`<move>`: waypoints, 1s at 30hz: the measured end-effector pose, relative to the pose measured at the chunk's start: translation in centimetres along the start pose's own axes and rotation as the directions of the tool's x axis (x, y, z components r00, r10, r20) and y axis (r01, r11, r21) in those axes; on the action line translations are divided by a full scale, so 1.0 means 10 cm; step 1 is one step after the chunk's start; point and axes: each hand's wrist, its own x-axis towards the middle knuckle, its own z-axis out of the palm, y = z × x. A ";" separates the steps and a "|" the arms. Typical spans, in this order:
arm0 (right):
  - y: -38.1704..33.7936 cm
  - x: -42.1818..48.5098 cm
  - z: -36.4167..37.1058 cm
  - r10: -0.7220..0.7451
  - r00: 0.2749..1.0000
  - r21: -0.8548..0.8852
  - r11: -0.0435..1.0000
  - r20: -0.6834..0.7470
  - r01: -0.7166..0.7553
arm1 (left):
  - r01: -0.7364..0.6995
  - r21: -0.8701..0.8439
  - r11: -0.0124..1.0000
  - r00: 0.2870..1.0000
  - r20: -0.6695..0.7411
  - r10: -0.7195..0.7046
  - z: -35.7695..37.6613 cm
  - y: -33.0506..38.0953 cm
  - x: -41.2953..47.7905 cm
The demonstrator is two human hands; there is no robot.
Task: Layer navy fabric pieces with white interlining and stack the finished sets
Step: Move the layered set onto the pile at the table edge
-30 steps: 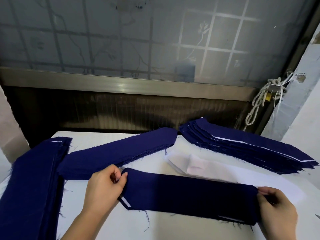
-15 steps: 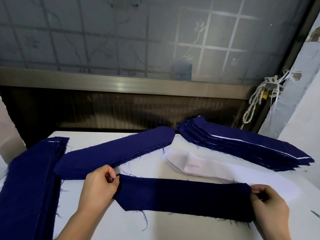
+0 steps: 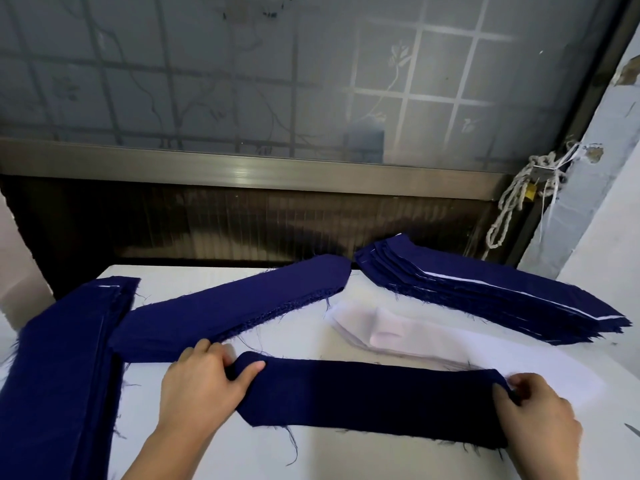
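A long navy fabric piece (image 3: 374, 400) lies flat across the white table (image 3: 194, 452) in front of me. My left hand (image 3: 202, 382) pinches its left end, thumb on top. My right hand (image 3: 540, 414) grips its right end with curled fingers. Just behind the piece lies a small pile of white interlining (image 3: 384, 332), partly under it. A stack of navy pieces with white edges showing (image 3: 491, 292) sits at the back right.
A second navy pile (image 3: 239, 306) runs diagonally at the back centre, and a long navy stack (image 3: 59, 382) lies along the left table edge. A window frame and dark wall close the back. A knotted rope (image 3: 519, 195) hangs at the right.
The white interlining edges that showed at both ends of the held piece are now covered by navy. Both hands stay at the ends; the left thumb now lies on top of the fabric.
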 end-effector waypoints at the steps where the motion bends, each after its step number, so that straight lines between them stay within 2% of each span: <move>1: 0.00 0.00 0.00 -0.018 0.999 0.058 0.998 0.026 0.017 | -0.009 -0.006 1.000 1.000 0.009 0.009 0.00 0.00 0.00; 6: -0.03 -0.04 -0.01 -0.059 0.993 0.355 0.935 0.103 0.018 | -0.031 -0.143 0.989 0.998 0.040 0.037 0.00 0.00 0.01; 9: -0.03 -0.04 -0.02 -0.038 0.992 0.444 0.896 0.117 -0.018 | -0.100 -0.133 0.986 0.992 0.064 0.110 0.01 0.00 0.01; 20: -0.07 -0.01 -0.02 -0.138 0.978 0.247 0.964 0.159 0.096 | -0.139 -0.111 0.984 0.966 0.202 0.159 -0.25 0.07 -0.21; 23: -0.12 -0.09 -0.02 -0.170 0.967 0.217 0.968 0.188 0.128 | -0.023 -0.246 0.969 0.952 0.291 0.097 -0.43 -0.07 -0.30; 25: -0.18 -0.22 0.02 -0.163 0.961 0.251 0.962 0.222 0.106 | 0.117 -0.437 0.892 0.950 0.310 0.027 -0.60 -0.24 -0.29; 28: -0.31 -0.54 0.07 -0.226 0.936 0.332 0.934 0.269 0.131 | 0.208 -0.604 0.770 0.978 0.106 -0.180 -0.81 -0.61 -0.16; 30: -0.42 -0.90 0.12 -0.294 0.903 0.392 0.906 0.315 0.158 | 0.234 -0.630 0.740 0.949 -0.018 -0.315 -0.92 -0.88 -0.01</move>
